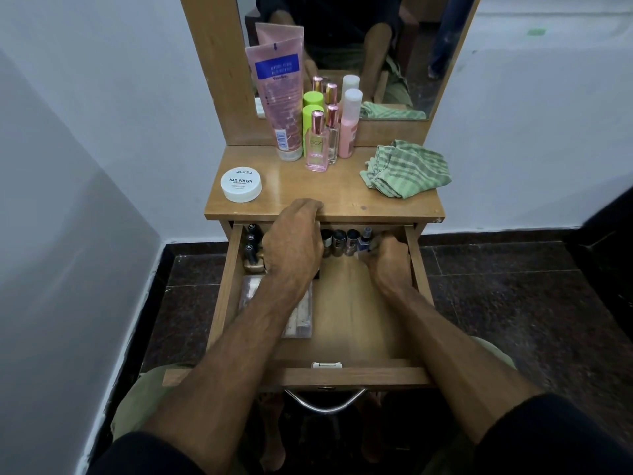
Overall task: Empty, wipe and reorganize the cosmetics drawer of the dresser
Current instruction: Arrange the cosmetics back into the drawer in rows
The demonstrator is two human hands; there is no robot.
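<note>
The wooden drawer (363, 337) of the dresser stands pulled out. Both my hands reach into its back end. My left hand (294, 241) has its fingers curled down at the drawer's back, hiding whatever lies under them. My right hand (388, 257) curls its fingers at the back right corner, beside a small blue bottle (365, 240); what it holds is hidden. A row of dark nail polish bottles (339, 241) stands along the back. More dark bottles (251, 243) line the left side. A clear packet (298, 317) lies under my left forearm.
On the dresser top (308, 197) stand a pink tube (279, 94), a green bottle (312, 123), perfume bottles (317, 142) and a pink spray bottle (349, 123). A white nail polish remover tub (241, 184) sits left, a green striped cloth (406, 173) right. A mirror (359, 46) rises behind.
</note>
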